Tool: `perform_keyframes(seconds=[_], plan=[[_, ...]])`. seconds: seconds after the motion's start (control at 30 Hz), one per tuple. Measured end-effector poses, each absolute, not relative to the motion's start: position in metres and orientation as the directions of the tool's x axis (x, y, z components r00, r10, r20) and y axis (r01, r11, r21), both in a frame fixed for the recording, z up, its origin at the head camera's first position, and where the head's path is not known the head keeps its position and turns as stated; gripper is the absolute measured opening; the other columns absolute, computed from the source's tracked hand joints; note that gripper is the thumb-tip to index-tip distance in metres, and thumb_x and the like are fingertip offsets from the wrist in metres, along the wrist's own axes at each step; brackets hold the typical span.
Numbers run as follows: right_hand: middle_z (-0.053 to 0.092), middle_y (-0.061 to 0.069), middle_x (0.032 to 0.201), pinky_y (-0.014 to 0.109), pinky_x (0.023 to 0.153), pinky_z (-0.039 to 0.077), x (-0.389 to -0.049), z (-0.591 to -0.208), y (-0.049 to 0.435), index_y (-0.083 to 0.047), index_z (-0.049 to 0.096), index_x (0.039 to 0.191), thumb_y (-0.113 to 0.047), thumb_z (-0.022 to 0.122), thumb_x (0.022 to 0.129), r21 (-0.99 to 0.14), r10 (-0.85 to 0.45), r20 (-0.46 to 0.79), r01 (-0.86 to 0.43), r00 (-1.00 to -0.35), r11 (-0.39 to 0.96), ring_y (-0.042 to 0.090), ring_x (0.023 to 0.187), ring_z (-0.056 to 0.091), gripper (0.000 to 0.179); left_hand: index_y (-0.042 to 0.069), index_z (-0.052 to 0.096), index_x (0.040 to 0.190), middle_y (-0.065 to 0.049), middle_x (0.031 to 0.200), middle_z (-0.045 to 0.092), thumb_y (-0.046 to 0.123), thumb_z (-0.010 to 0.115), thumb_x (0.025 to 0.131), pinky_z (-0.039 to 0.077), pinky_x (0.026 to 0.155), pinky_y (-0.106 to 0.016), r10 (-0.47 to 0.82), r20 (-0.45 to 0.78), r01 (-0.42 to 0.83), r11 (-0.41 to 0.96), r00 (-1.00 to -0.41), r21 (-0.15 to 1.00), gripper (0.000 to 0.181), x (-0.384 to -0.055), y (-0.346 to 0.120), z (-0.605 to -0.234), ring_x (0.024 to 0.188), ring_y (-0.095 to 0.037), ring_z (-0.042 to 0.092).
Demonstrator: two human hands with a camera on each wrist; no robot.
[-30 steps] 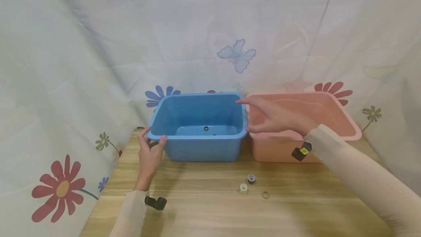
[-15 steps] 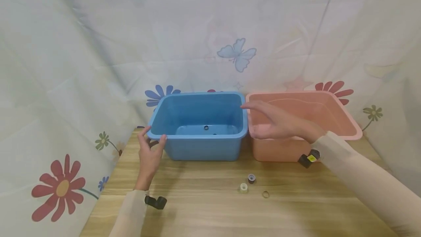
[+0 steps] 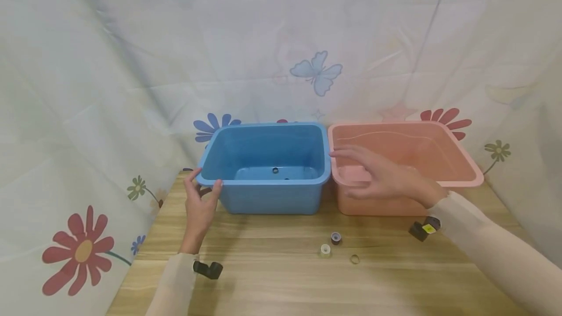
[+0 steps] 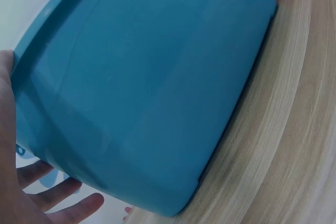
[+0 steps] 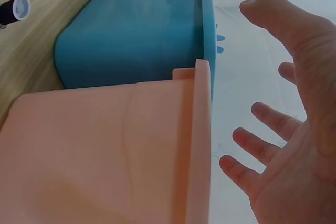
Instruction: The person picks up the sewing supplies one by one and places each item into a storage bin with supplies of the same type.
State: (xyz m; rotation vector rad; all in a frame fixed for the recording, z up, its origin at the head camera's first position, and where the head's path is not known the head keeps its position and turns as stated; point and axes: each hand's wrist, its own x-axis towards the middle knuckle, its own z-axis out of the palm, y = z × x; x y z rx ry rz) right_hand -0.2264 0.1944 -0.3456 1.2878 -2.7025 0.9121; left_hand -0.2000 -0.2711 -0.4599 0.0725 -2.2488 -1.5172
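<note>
My left hand [image 3: 201, 211] holds the front-left corner of the blue plastic tub [image 3: 270, 199], its thumb on the front rim and its fingers at the left side. In the left wrist view the fingers [image 4: 65, 195] reach past the tub's edge. My right hand [image 3: 384, 174] is held over the front left part of the pink tub [image 3: 382, 204], fingers spread and nothing in them. The right wrist view shows this hand [image 5: 294, 129] apart from both rims. Inside the blue tub lie a small dark ring [image 3: 275, 170] and another dark bit, mostly hidden by the front rim.
On the wooden table [image 3: 272, 277] before the tubs stand a dark thread spool [image 3: 335, 238] and a pale yellowish one [image 3: 325, 250]. A thin ring [image 3: 354, 259] lies to their right. A patterned curtain [image 3: 246, 43] hangs behind the tubs.
My right hand has drawn back from the blue tub's right rim, moving right and toward me over the pink tub. The left hand and both tubs stay where they were.
</note>
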Motion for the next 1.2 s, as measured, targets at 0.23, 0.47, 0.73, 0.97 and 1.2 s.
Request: perform_keyframes(seconds=[0.23,0.47,0.73,0.97,1.2], plan=[[0.035,-0.017,0.160,0.053,0.107,0.045,-0.211,-0.349,0.201,-0.042,0.034,0.158,-0.066,0.072,0.085,-0.462,-0.666,0.233,-0.683,-0.708,0.566,0.011,0.145,0.035,0.085,0.032,0.025,0.156,-0.012,0.152,0.044,0.043,0.067,0.099,0.049,0.083,-0.027,-0.278,0.317,0.188,0.405,-0.907,0.895,0.072,-0.201,-0.272,-0.461,0.121,-0.034,0.058],[0.038,-0.019,0.156,0.053,0.109,0.042,-0.199,-0.354,0.206,-0.040,0.036,0.157,-0.062,0.077,0.083,-0.480,-0.637,0.276,-0.677,-0.720,0.558,0.009,0.143,0.038,0.088,0.030,0.025,0.156,-0.011,0.153,0.043,0.040,0.068,0.099,0.048,0.083,-0.023,-0.280,0.314,0.188,0.396,-0.907,0.899,0.072,-0.201,-0.271,-0.460,0.121,-0.033,0.057],[0.043,-0.017,0.155,0.049,0.112,0.041,-0.189,-0.361,0.213,-0.032,0.040,0.156,-0.055,0.084,0.080,-0.438,-0.635,0.353,-0.721,-0.688,0.537,0.011,0.142,0.041,0.091,0.021,0.023,0.157,-0.016,0.153,0.043,0.034,0.067,0.101,0.047,0.081,-0.020,-0.281,0.288,0.169,0.383,-0.915,0.908,0.073,-0.201,-0.271,-0.458,0.123,-0.038,0.056],[0.043,-0.012,0.156,0.050,0.106,0.046,-0.182,-0.367,0.218,-0.024,0.042,0.156,-0.039,0.092,0.076,-0.465,-0.626,0.379,-0.725,-0.682,0.508,0.014,0.140,0.043,0.096,0.030,0.026,0.156,-0.011,0.151,0.045,0.041,0.067,0.099,0.048,0.081,-0.022,-0.279,0.321,0.196,0.395,-0.905,0.898,0.071,-0.200,-0.271,-0.459,0.121,-0.033,0.058],[0.043,-0.005,0.158,0.063,0.109,0.038,-0.173,-0.374,0.224,-0.021,0.043,0.155,-0.035,0.097,0.071,-0.450,-0.612,0.419,-0.739,-0.671,0.502,0.023,0.149,0.032,0.101,0.030,0.026,0.156,-0.011,0.150,0.046,0.042,0.067,0.099,0.049,0.081,-0.023,-0.276,0.327,0.205,0.391,-0.904,0.897,0.071,-0.200,-0.272,-0.461,0.120,-0.033,0.058]])
